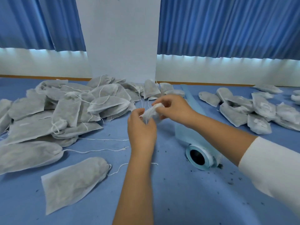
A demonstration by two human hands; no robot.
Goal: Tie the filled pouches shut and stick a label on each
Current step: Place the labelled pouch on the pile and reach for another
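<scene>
Pouch is held up over the bench, between the untied pile and the labelled pile. Left hand pinches its neck and string; right hand has fingers curled round the top. Risks: the thin string slips and the knot stays loose, or a squeeze spills filling. Crumbs near the label roll could foul the stickers.

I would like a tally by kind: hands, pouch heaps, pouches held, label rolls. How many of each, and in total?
2 hands: left hand, right hand
2 pouch heaps: left heap, right heap
1 held pouch
1 label roll
Total: 6
</scene>
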